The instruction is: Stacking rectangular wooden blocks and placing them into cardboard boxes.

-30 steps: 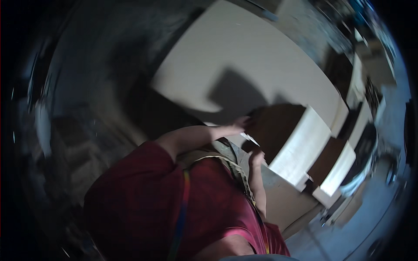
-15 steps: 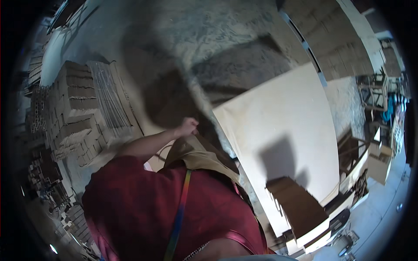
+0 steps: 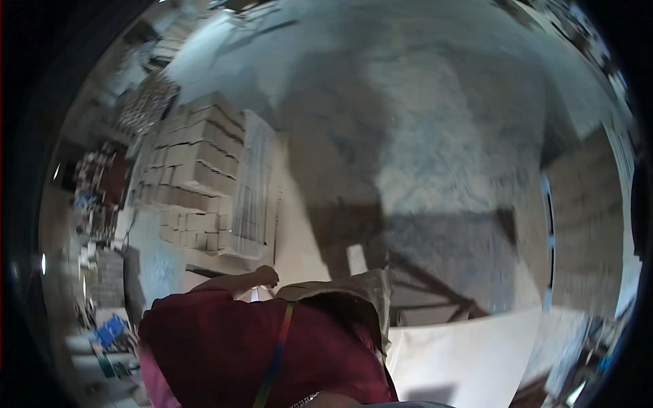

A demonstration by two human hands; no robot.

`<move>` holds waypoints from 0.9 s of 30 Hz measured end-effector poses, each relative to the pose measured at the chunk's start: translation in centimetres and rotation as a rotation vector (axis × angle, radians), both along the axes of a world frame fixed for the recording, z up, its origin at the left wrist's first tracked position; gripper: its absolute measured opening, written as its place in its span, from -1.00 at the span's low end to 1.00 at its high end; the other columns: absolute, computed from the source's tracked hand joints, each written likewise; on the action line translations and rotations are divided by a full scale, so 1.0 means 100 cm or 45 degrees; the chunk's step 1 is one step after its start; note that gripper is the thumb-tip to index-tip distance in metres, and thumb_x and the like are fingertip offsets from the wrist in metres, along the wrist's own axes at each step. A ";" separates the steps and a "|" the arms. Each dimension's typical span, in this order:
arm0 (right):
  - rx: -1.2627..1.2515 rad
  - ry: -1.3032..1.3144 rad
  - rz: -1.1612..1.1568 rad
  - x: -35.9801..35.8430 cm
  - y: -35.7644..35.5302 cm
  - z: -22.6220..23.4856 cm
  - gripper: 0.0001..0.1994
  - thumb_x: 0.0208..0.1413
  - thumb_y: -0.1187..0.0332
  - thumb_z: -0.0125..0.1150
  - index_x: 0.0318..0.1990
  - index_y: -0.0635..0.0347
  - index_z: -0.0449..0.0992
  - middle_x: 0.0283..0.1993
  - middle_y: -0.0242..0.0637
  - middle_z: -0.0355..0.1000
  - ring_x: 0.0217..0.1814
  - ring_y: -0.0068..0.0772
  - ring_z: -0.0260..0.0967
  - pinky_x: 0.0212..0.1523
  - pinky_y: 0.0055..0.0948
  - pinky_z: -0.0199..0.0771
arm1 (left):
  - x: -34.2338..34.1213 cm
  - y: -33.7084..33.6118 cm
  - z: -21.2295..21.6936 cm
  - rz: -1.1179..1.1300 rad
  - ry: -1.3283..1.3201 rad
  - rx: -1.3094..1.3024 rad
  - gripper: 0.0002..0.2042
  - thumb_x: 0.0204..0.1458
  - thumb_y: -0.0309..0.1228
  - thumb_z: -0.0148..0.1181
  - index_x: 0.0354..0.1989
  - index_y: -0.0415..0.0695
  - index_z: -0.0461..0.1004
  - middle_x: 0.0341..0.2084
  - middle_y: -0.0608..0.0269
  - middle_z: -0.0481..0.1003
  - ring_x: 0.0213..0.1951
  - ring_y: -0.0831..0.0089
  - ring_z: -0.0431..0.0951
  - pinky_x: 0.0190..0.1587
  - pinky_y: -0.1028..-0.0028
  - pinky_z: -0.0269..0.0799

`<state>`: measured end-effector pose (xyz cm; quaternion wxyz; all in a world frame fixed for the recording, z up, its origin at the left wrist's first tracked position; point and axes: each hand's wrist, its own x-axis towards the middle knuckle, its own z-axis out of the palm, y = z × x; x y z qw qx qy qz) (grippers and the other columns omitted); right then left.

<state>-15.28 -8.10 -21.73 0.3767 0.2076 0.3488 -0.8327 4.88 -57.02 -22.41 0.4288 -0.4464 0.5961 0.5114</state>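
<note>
My left hand (image 3: 266, 275) shows just above my red shirt (image 3: 231, 347), at the end of a forearm that comes in from the left. Its fingers look curled, and I cannot tell whether it grips anything. It is right beside the top edge of a tan fabric piece (image 3: 354, 289) that hangs in front of my chest. A rainbow-coloured strap (image 3: 275, 353) runs down the shirt. My right hand is hidden from view.
A stack of brown cardboard boxes (image 3: 194, 170) stands at the left, with flat pale sheets (image 3: 250, 187) leaning beside it. A large white board (image 3: 469, 353) lies at the lower right. Grey concrete floor (image 3: 442, 136) fills the middle. More stacked cartons (image 3: 585, 217) line the right edge.
The view has swung round: the white board slid to the lower right, the open brown box left the picture, and the carton stack grew larger at the left. Only one hand stays visible.
</note>
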 end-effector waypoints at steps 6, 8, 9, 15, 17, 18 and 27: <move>-0.176 0.029 0.497 -0.110 -0.051 0.000 -0.57 0.50 0.12 0.03 0.34 0.11 0.54 0.27 -0.31 0.57 0.23 -0.25 0.50 0.13 -0.36 0.54 | 0.001 0.030 -0.025 0.523 -0.136 0.338 -0.77 0.27 -0.24 0.20 -0.23 -0.13 0.68 -0.38 0.14 0.66 -0.20 0.21 0.65 -0.12 0.10 0.56; -0.172 0.064 0.665 -0.162 -0.053 -0.006 -0.57 0.49 0.12 0.04 0.33 0.11 0.55 0.26 -0.32 0.58 0.22 -0.25 0.50 0.13 -0.36 0.54 | -0.051 0.063 -0.030 0.377 -0.017 -0.015 -0.83 0.26 -0.40 0.17 -0.14 -0.16 0.67 -0.37 0.13 0.66 -0.31 0.26 0.65 -0.26 0.25 0.62; -0.155 0.081 0.747 -0.189 -0.047 -0.012 -0.58 0.49 0.12 0.04 0.33 0.11 0.55 0.26 -0.32 0.58 0.22 -0.25 0.50 0.13 -0.36 0.54 | -0.083 0.084 -0.034 0.308 0.031 -0.186 -0.82 0.26 -0.48 0.15 -0.09 -0.17 0.67 -0.37 0.13 0.66 -0.37 0.28 0.65 -0.32 0.32 0.65; -0.189 0.048 1.198 -0.286 -0.089 0.024 -0.59 0.48 0.13 0.06 0.30 0.12 0.57 0.24 -0.32 0.59 0.19 -0.26 0.52 0.12 -0.36 0.54 | -0.089 0.167 -0.130 0.096 0.864 -0.574 -0.70 0.35 -0.37 0.14 0.14 -0.19 0.66 -0.05 0.00 0.69 -0.06 0.07 0.63 -0.07 0.07 0.59; -0.186 0.018 1.342 -0.311 -0.096 0.025 -0.59 0.47 0.13 0.07 0.29 0.12 0.58 0.23 -0.32 0.60 0.18 -0.26 0.52 0.12 -0.36 0.54 | -0.119 0.168 -0.133 -0.689 0.478 -0.798 -0.59 0.23 -0.11 0.28 0.11 -0.10 0.71 -0.01 0.14 0.71 -0.04 0.14 0.65 -0.06 0.22 0.58; -0.160 0.008 1.385 -0.325 -0.101 0.025 -0.59 0.47 0.14 0.07 0.29 0.12 0.58 0.23 -0.32 0.60 0.18 -0.26 0.52 0.12 -0.36 0.54 | -0.146 0.176 -0.117 -0.387 0.377 -0.723 -0.52 0.14 0.06 0.31 0.04 -0.04 0.74 -0.04 0.25 0.72 -0.14 0.23 0.67 -0.07 0.30 0.59; -0.130 -0.127 1.029 -0.394 -0.045 0.021 -0.61 0.45 0.15 0.10 0.25 0.12 0.61 0.20 -0.33 0.62 0.14 -0.28 0.54 0.11 -0.36 0.54 | -0.273 0.098 -0.124 -0.742 0.065 -0.549 -0.59 0.12 -0.04 0.30 -0.03 -0.07 0.75 -0.12 0.12 0.72 -0.15 0.20 0.69 -0.09 0.28 0.61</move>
